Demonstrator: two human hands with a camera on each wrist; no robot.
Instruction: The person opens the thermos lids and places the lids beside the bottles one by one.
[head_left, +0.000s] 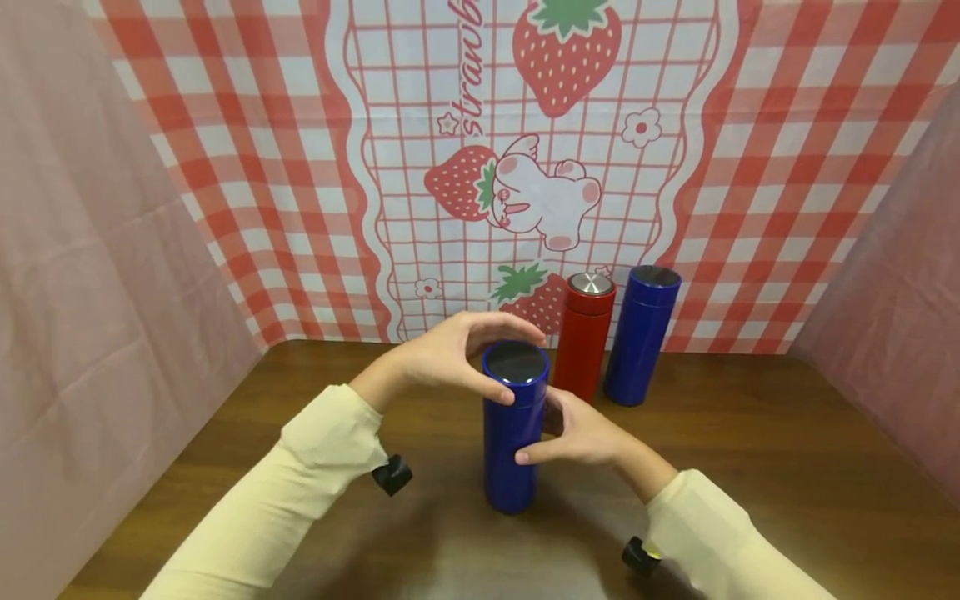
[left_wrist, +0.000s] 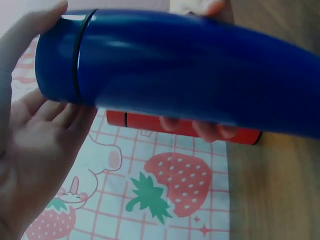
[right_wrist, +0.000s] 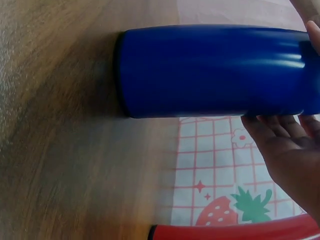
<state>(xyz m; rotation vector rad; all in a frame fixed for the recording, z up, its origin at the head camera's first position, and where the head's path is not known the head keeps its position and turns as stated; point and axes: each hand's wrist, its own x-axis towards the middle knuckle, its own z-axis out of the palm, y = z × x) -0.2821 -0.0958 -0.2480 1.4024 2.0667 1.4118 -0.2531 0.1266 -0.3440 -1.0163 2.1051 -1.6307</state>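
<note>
A blue thermos flask with a dark round top is upright between both hands. Its base is at or just above the wooden table; which, I cannot tell. My left hand holds the lid end, thumb on the near side and fingers curved behind. In the left wrist view, that thumb touches the lid above the dark seam. Lower down, my right hand grips the body, its thumb on the front. Its fingers go behind the flask and are partly hidden, as the right wrist view also shows.
Behind the right hand stands a red thermos flask with a silver top. A second blue flask stands right of it. A strawberry-print cloth hangs behind the wooden table, with pink cloth at the sides.
</note>
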